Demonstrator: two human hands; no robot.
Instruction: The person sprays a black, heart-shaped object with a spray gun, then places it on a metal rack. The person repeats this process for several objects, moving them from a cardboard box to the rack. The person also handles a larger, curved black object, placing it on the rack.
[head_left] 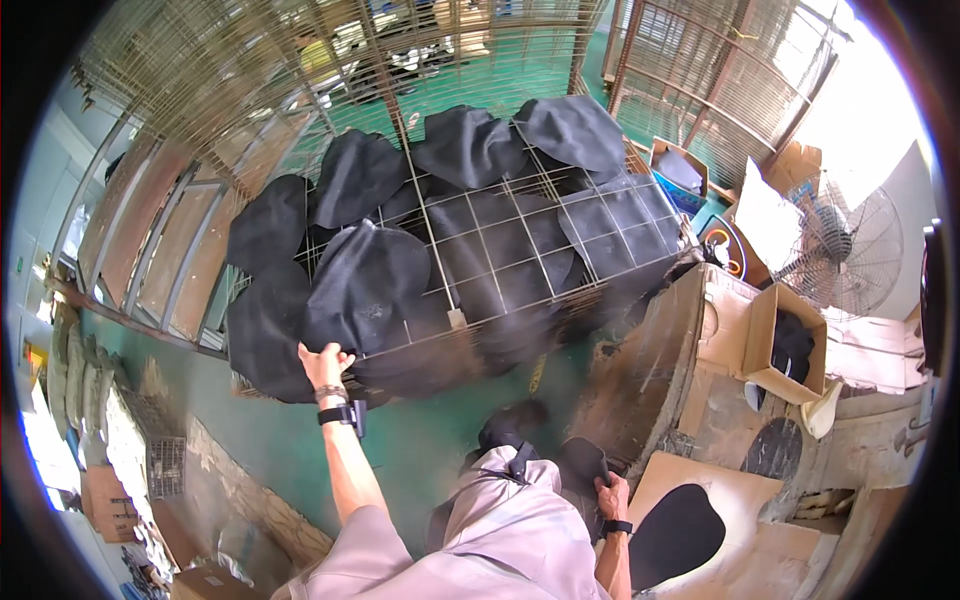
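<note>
My left hand [325, 368] reaches to the near left edge of a wire rack [510, 318]. Its fingers are closed at the lower edge of a limp, rounded black sheet [365, 285], which looks like leather or rubber. Several similar black sheets lie in two rows over the rack's wire grid, partly overlapping. Low on the right, beside my body, my right hand [613, 498] grips a dark, rounded black piece [583, 462]. Part of that piece is hidden by my clothing. A flat black oval sheet [675, 535] lies on cardboard next to my right forearm.
An open cardboard box [785, 345] with black pieces stands at the right, near a large fan [840, 240]. Tall wire racks [690, 80] rise behind. Metal-framed boards [165, 235] lean at the left, above a grey crate [165, 465]. The floor [410, 450] is green.
</note>
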